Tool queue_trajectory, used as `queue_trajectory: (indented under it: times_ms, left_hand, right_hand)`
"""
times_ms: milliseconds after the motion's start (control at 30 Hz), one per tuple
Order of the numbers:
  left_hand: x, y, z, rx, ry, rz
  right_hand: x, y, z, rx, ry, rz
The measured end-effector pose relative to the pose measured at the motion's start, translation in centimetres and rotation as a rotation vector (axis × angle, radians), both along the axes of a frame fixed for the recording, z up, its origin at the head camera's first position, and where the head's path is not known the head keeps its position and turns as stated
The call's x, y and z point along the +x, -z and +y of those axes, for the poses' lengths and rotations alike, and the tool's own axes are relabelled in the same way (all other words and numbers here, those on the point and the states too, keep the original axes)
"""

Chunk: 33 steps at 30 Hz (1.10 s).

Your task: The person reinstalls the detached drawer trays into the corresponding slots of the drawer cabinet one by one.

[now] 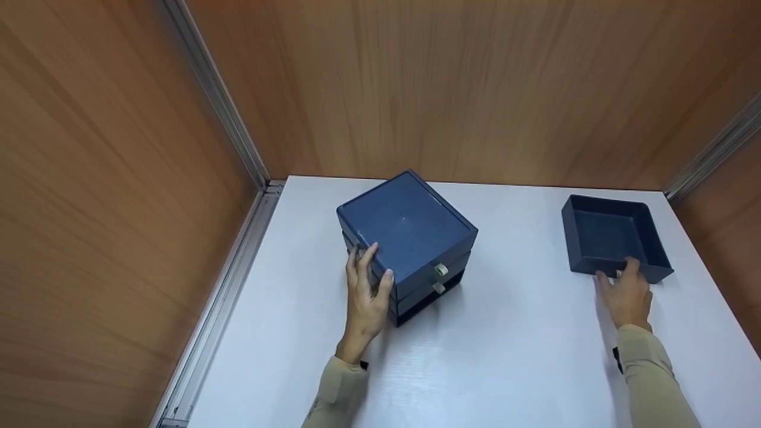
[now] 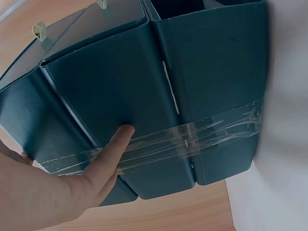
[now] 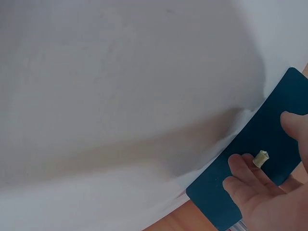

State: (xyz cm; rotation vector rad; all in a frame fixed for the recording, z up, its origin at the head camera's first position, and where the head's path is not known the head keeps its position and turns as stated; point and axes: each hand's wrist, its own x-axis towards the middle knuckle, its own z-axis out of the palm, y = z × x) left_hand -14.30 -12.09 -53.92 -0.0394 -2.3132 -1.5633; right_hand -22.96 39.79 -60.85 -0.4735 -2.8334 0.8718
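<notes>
In the head view, a dark blue drawer cabinet [image 1: 410, 223] stands at an angle on the table, with small pale pull tabs on its front. My left hand [image 1: 365, 300] rests against its left side with extended fingers. The left wrist view shows clear tape [image 2: 216, 134] across the cabinet's stacked sections [image 2: 110, 91]; the lowest has an open front. To the right, a detached blue drawer [image 1: 612, 229] lies on the table, hollow side up. My right hand [image 1: 629, 297] grips its front wall, one finger over the rim and others around the pale tab [image 3: 261, 158].
The white table [image 1: 511, 345] carries both pieces. Wood-grain panels [image 1: 475, 89] rise behind and at the sides. A metal rail [image 1: 229, 285] runs along the left table edge. The drawer lies close to the table's right edge.
</notes>
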Motion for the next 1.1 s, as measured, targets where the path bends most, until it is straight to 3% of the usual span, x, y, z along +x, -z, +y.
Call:
queue_trajectory:
  times_ms: [567,733,1100]
  left_hand:
    - [0.0,0.1,0.3,0.008,0.013,0.016]
    - [0.0,0.1,0.4,0.004,0.012,0.014]
    - [-0.1,0.1,0.3,-0.012,-0.001,0.014]
  right_hand:
    - [0.2,0.3,0.5,-0.021,0.058,0.060]
    - [0.7,0.0,0.3,-0.023,0.059,0.059]
    - [2.8,-0.7,-1.4,0.024,0.005,0.174]
